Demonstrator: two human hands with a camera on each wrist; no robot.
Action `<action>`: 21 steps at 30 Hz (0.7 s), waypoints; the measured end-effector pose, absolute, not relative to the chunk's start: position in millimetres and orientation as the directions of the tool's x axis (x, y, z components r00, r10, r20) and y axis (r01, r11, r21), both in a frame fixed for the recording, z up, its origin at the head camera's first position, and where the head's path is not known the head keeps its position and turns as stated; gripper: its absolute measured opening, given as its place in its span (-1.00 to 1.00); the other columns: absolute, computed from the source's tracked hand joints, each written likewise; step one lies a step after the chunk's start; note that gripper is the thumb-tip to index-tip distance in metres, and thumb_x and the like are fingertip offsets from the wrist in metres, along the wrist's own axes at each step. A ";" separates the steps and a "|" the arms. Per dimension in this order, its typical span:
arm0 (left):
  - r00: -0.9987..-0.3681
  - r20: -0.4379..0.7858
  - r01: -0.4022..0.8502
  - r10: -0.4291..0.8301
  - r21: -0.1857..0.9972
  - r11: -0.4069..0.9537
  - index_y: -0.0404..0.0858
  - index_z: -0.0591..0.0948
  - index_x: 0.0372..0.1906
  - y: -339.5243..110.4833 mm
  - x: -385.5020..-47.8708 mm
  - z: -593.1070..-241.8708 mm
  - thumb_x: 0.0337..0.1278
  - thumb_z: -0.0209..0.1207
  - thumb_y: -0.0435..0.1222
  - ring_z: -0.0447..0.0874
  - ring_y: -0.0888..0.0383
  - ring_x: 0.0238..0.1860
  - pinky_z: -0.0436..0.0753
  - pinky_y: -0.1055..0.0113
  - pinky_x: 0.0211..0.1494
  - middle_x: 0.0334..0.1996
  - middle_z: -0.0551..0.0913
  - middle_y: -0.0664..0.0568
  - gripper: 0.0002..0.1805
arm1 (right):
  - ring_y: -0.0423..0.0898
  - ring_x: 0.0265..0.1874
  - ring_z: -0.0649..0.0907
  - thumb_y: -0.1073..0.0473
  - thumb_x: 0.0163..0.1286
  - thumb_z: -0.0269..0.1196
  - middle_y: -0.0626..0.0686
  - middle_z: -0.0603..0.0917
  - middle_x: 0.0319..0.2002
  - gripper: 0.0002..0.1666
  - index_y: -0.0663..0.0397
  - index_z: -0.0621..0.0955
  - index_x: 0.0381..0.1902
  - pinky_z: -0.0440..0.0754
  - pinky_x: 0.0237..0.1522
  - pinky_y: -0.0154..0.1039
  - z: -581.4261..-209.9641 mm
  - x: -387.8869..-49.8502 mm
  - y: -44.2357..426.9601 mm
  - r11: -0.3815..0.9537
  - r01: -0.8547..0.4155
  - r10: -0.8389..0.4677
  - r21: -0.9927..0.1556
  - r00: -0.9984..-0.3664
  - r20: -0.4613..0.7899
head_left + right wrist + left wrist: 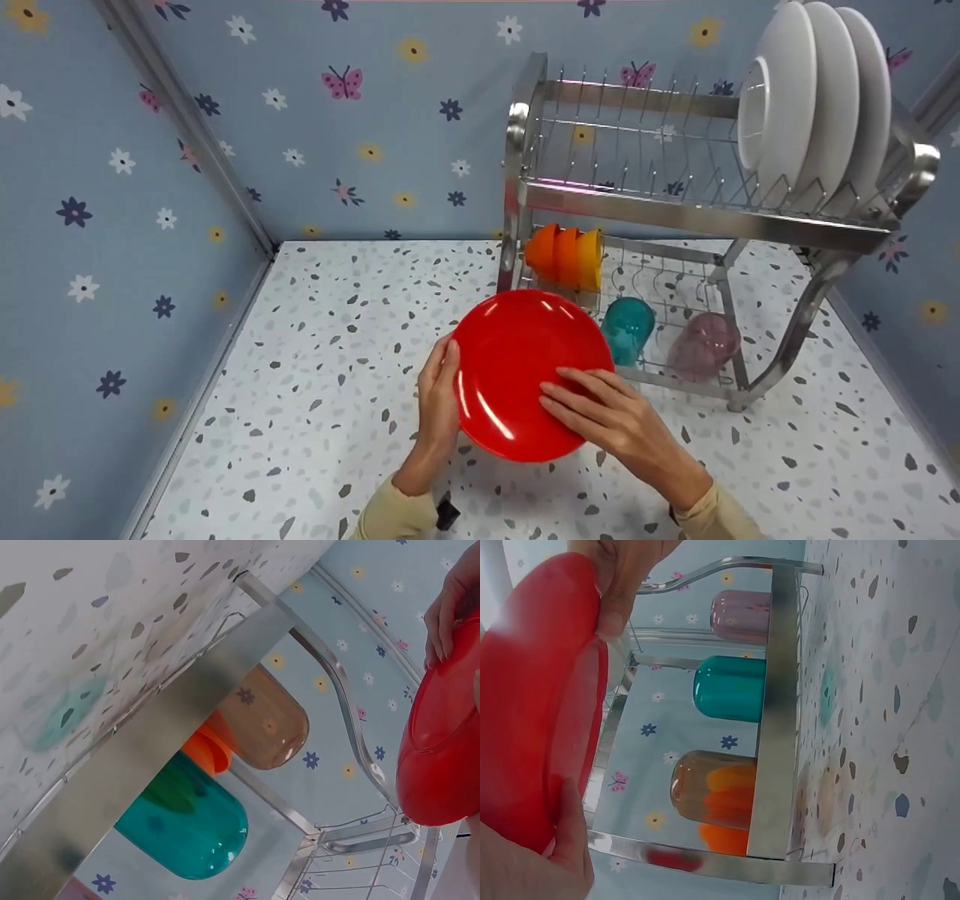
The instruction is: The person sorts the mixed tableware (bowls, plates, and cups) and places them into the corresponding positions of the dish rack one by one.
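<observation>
A round red plate [517,375] is held above the speckled tabletop, its upper face toward the head camera. My left hand [438,397] grips its left rim, thumb over the edge and fingers underneath. On the right side, my right hand [611,416] has its fingers spread over the upper face. Seen from below in the left wrist view, the right thumb [613,615] presses the underside near the foot ring. In the right wrist view, fingers of the left hand [448,622] lie against the plate's underside.
A two-tier metal dish rack [705,214] stands behind the plate, to the right. White plates [832,105] stand upright on top. Below are orange and yellow bowls [566,259], a teal glass [628,330], a pink glass [705,346] and a brown glass [714,787]. Patterned walls [420,112] enclose the tabletop [315,390].
</observation>
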State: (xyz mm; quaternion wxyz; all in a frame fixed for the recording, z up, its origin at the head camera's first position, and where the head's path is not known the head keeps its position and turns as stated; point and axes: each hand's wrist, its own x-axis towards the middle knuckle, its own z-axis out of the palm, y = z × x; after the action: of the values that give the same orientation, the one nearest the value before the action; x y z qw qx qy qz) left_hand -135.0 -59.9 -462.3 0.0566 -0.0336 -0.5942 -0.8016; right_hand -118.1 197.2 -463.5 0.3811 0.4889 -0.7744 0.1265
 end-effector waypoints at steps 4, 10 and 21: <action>-0.987 0.159 0.157 -0.022 0.927 -0.340 -0.31 0.43 0.42 -59.9 -137.3 -457.5 0.63 -0.11 -0.14 0.60 -0.12 0.16 0.70 0.07 0.12 0.26 0.56 -0.17 -0.51 | 0.10 0.16 0.68 0.07 0.65 0.07 0.00 0.69 0.22 -0.61 0.02 0.70 0.23 0.61 0.21 0.00 -457.9 -116.4 200.0 0.504 -0.843 -0.650 0.187 -0.228 0.725; -0.970 0.242 0.220 0.016 0.909 -0.353 -0.30 0.45 0.41 -56.8 -138.0 -451.9 0.65 -0.23 -0.05 0.65 -0.14 0.11 0.71 0.00 0.07 0.23 0.60 -0.17 -0.45 | 0.09 0.09 0.72 0.08 0.63 0.11 0.02 0.71 0.18 -0.63 0.07 0.72 0.18 0.59 0.24 -0.02 -449.9 -113.6 199.9 0.507 -0.844 -0.618 0.177 -0.213 0.756; -0.961 0.275 0.259 0.018 0.922 -0.287 -0.33 0.57 0.27 -52.8 -145.4 -445.9 0.67 -0.26 -0.03 0.68 0.05 -0.13 0.74 0.13 0.03 -0.02 0.72 -0.10 -0.43 | 0.11 -0.02 0.77 0.11 0.58 0.18 0.06 0.77 0.06 -0.68 0.13 0.77 0.07 0.61 0.16 -0.03 -432.9 -113.0 198.8 0.538 -0.829 -0.515 0.154 -0.178 0.838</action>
State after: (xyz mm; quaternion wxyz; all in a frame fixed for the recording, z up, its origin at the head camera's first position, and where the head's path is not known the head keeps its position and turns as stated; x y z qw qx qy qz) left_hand -145.4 -52.8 -445.9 0.0758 -0.1169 -0.5924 -0.7935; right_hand -113.0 198.8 -432.9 0.4575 0.4489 -0.7482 0.1713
